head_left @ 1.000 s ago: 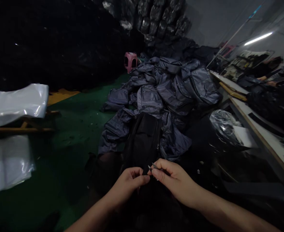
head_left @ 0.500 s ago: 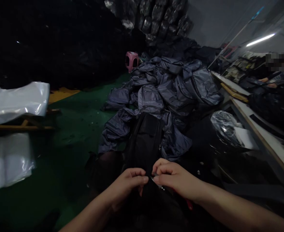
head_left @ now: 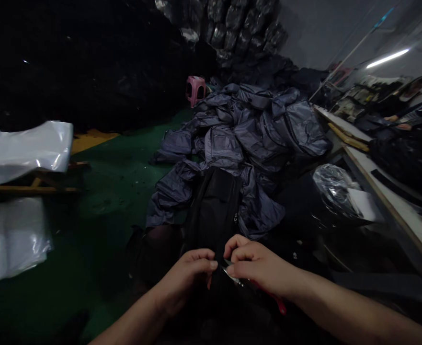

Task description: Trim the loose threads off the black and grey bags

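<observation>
A black backpack (head_left: 214, 211) lies upright in front of me at the lower middle. My right hand (head_left: 250, 261) is closed around small scissors (head_left: 234, 277) with metal blades and a red handle that shows below the palm. The blade tips point left, toward the bag's dark fabric. Just left of them, my left hand (head_left: 198, 268) pinches the black fabric between thumb and fingers. A narrow gap separates the two hands. What exactly lies between the blades is too dark to tell.
Dark grey bags (head_left: 225, 146) are heaped beyond the backpack. A pink stool (head_left: 196, 90) stands behind them. White plastic sheets (head_left: 27, 143) lie at the left. At the right are a long table (head_left: 386, 191), clear plastic (head_left: 335, 187) and another person's hands (head_left: 403, 126).
My right hand has shifted slightly left, and more of the blades and red handle shows. My left hand has hardly moved. The person at the right has moved a little.
</observation>
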